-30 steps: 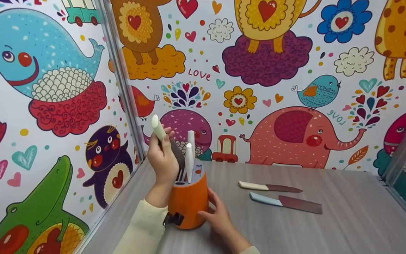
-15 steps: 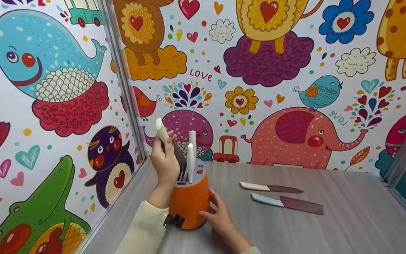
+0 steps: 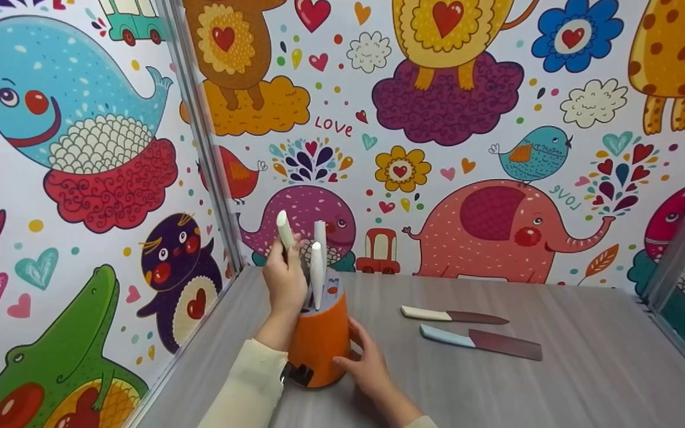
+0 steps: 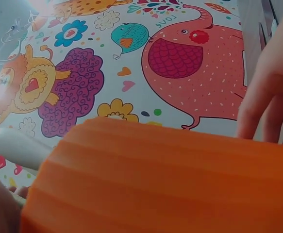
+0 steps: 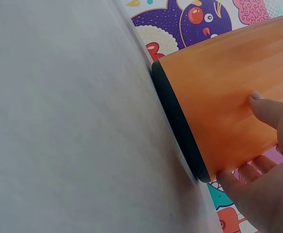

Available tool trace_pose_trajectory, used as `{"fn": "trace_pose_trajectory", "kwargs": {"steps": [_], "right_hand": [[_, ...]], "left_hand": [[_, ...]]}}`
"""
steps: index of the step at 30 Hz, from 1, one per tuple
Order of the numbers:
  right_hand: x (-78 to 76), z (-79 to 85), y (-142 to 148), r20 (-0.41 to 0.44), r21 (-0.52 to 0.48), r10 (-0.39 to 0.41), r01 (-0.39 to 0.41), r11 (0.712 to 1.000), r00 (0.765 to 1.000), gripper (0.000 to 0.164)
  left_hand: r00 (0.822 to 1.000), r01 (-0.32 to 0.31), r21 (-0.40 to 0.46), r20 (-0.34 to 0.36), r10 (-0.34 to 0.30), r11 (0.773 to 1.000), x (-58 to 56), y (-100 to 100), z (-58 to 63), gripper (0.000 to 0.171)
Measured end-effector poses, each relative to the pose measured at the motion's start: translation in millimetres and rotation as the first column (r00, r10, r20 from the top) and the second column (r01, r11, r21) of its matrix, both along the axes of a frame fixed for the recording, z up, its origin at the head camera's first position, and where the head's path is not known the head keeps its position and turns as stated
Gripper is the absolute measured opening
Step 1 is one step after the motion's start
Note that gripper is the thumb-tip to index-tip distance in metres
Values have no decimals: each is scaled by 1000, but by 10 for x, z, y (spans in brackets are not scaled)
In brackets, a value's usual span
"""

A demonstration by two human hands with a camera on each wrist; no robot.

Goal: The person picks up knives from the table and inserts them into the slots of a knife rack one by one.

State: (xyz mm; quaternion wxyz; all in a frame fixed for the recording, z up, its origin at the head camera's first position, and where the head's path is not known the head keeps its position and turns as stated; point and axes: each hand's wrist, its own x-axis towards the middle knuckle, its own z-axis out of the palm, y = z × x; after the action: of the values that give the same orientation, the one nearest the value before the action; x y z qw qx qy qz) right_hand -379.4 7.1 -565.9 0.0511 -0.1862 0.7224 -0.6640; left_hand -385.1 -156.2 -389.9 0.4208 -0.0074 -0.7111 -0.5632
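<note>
An orange knife block (image 3: 321, 345) with a grey slotted top stands on the table, filling much of the left wrist view. My left hand (image 3: 285, 285) grips a pale green-handled knife (image 3: 283, 229) at the block's left side, handle pointing up; the hand hides its blade. Low on the block's right side, my right hand (image 3: 369, 362) holds it; thumb and fingers spread around the orange wall (image 5: 219, 102) in the right wrist view. Two more knives with white handles, a nearer one (image 3: 317, 273) and a farther one (image 3: 320, 230), stick up from the slots.
To the right of the block lie a cream-handled knife (image 3: 429, 314) and, nearer, a blue-handled cleaver (image 3: 506, 345), both with dark blades pointing right. A grey wood-grain table (image 3: 467, 392) meets cartoon-printed walls (image 3: 372, 166) at the back and sides.
My left hand has moved right and down with the green-handled knife, which stands more upright; its blade, visible before, is now hidden. The right hand still holds the block.
</note>
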Motion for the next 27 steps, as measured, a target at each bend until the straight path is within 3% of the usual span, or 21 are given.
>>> {"fn": "trace_pose_trajectory", "kwargs": {"steps": [5, 13, 22, 27], "right_hand": [[-4, 7, -7, 9, -5, -4, 4, 1000, 1000, 87], [-4, 15, -9, -6, -8, -12, 12, 1000, 1000, 86], [-2, 0, -7, -19, -8, -19, 19, 1000, 1000, 85], [2, -21, -8, -23, 5, -20, 21, 1000, 1000, 86]], "left_hand": [[988, -38, -40, 151, 43, 998, 10, -1, -52, 33], [927, -68, -91, 362, 96, 994, 3, 16, -32, 28], [899, -69, -127, 422, 117, 989, -27, 22, -27, 22], [899, -80, -140, 417, 132, 987, -50, 11, -41, 18]]}}
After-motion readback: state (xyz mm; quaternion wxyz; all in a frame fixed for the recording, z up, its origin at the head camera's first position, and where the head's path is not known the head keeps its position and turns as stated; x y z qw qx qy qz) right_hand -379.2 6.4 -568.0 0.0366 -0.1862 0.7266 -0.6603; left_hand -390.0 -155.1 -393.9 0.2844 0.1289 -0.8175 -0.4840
